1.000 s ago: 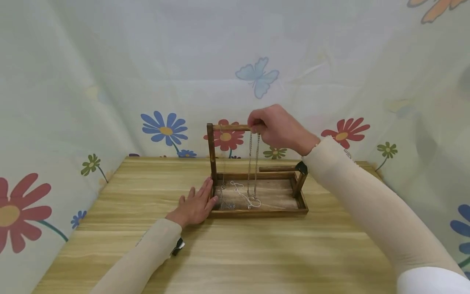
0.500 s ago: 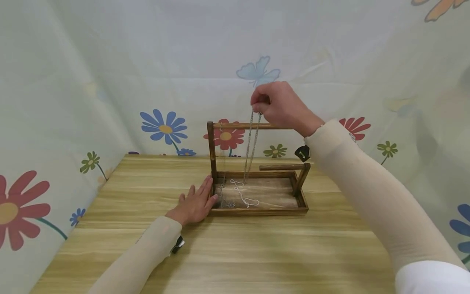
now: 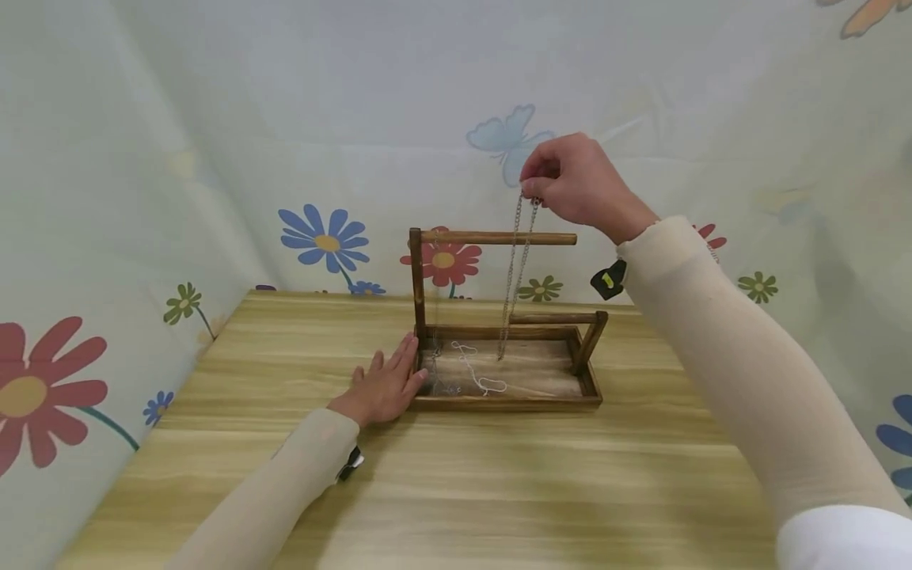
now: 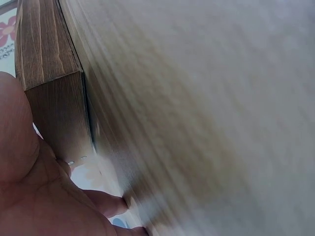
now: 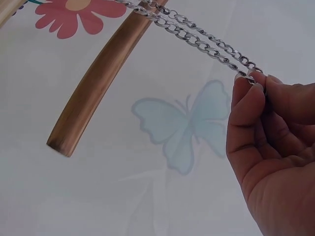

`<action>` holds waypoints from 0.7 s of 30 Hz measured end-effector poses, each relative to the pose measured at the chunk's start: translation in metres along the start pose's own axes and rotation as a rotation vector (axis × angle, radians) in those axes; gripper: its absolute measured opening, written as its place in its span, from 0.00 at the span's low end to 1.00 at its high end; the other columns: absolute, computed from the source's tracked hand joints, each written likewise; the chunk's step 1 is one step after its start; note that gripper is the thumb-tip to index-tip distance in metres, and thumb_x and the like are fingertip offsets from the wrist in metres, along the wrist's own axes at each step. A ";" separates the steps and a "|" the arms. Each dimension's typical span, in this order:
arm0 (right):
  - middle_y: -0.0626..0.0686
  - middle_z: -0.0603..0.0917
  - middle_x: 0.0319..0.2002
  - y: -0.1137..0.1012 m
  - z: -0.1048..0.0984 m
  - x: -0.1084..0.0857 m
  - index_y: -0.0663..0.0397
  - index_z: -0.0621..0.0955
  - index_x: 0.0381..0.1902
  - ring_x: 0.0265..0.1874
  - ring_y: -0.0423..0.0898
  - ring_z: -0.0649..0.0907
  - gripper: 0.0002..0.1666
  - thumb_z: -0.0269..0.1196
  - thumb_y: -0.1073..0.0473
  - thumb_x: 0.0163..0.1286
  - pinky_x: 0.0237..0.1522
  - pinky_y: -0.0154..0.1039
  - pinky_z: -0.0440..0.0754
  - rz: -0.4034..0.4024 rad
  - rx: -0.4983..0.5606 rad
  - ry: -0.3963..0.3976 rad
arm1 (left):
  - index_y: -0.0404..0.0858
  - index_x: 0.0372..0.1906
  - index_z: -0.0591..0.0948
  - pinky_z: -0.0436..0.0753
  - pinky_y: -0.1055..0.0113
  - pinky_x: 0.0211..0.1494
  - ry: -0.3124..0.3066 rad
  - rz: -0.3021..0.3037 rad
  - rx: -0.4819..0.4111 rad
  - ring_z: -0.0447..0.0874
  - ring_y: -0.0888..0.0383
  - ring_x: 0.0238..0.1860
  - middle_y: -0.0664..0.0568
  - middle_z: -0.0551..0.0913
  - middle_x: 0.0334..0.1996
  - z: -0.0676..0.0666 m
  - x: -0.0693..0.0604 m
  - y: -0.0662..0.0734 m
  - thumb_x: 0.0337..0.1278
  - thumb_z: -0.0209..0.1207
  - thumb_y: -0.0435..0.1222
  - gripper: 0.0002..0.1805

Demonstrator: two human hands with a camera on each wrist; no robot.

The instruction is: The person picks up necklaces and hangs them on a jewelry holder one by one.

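Note:
Thumb and fingertips of my right hand point(image 3: 577, 178) pinch a silver chain necklace point(image 3: 505, 332) at its top. Its doubled strands hang past the upper bar point(image 3: 477, 237) of a brown wooden jewelry stand, down toward the tray. In the right wrist view, the curb links of the chain point(image 5: 197, 42) cross near the bar point(image 5: 98, 88); whether they touch it I cannot tell. My left hand point(image 3: 385, 388) rests with extended fingers against the left end of the stand's tray point(image 3: 513, 404). A white necklace point(image 3: 470, 372) lies in the tray. A thinner necklace point(image 3: 436, 354) hangs at the bar's left.
A post point(image 3: 418, 285) carries the upper bar, whose right end is free. A shorter lower bar point(image 3: 552, 319) extends left from a slanted post point(image 3: 590, 342) at the right. The stand sits on a wood-grain table point(image 3: 499, 491) before a flowered cloth backdrop point(image 3: 356, 119).
My right hand has risen from the upper bar and shifted right, lifting the chain necklace, whose lower end came up off the tray's front area. The left hand has stayed at the tray.

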State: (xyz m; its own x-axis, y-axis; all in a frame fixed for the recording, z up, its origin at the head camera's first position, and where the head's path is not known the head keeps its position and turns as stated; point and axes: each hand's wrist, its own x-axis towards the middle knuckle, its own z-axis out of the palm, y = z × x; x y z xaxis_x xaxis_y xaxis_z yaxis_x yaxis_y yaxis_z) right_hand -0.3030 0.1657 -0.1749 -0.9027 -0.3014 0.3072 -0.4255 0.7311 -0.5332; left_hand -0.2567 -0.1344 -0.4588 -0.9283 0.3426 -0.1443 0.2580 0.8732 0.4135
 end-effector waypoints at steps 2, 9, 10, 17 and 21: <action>0.56 0.89 0.40 0.004 -0.003 -0.002 0.61 0.86 0.45 0.34 0.46 0.85 0.09 0.62 0.62 0.76 0.42 0.36 0.82 0.008 0.005 0.004 | 0.50 0.86 0.38 0.44 0.17 0.73 0.000 -0.002 -0.004 0.43 0.19 0.80 0.57 0.35 0.87 0.001 0.001 0.000 0.80 0.31 0.64 0.42; 0.58 0.89 0.39 0.018 -0.009 -0.008 0.61 0.87 0.45 0.34 0.47 0.85 0.09 0.63 0.61 0.76 0.40 0.34 0.81 0.029 -0.006 0.025 | 0.49 0.86 0.38 0.43 0.18 0.75 -0.017 -0.009 0.002 0.42 0.20 0.81 0.56 0.35 0.87 0.000 -0.001 0.005 0.82 0.32 0.60 0.41; 0.58 0.89 0.39 0.019 -0.010 -0.009 0.61 0.87 0.45 0.34 0.47 0.85 0.09 0.63 0.61 0.76 0.40 0.34 0.81 0.033 -0.009 0.026 | 0.48 0.86 0.38 0.43 0.19 0.75 -0.021 -0.012 0.005 0.42 0.21 0.81 0.56 0.35 0.87 0.000 -0.001 0.006 0.82 0.33 0.60 0.41; 0.56 0.89 0.39 0.029 -0.014 -0.013 0.61 0.86 0.45 0.33 0.44 0.84 0.09 0.64 0.61 0.76 0.39 0.33 0.81 0.057 -0.009 0.030 | 0.47 0.86 0.37 0.45 0.19 0.76 -0.021 -0.016 0.037 0.43 0.21 0.81 0.55 0.34 0.87 0.004 0.002 0.003 0.83 0.34 0.58 0.40; 0.55 0.89 0.39 0.034 -0.018 -0.015 0.61 0.86 0.45 0.33 0.44 0.85 0.09 0.64 0.60 0.76 0.39 0.33 0.81 0.080 -0.007 0.029 | 0.47 0.86 0.38 0.46 0.19 0.75 -0.014 -0.015 0.045 0.44 0.21 0.81 0.55 0.34 0.87 0.004 0.002 0.002 0.83 0.33 0.58 0.40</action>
State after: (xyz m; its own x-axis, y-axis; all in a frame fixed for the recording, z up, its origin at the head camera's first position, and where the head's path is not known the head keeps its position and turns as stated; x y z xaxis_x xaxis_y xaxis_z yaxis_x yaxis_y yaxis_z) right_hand -0.3027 0.2058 -0.1834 -0.9313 -0.2241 0.2872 -0.3521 0.7562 -0.5516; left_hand -0.2571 -0.1305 -0.4616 -0.9284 0.3337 -0.1634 0.2558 0.8930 0.3703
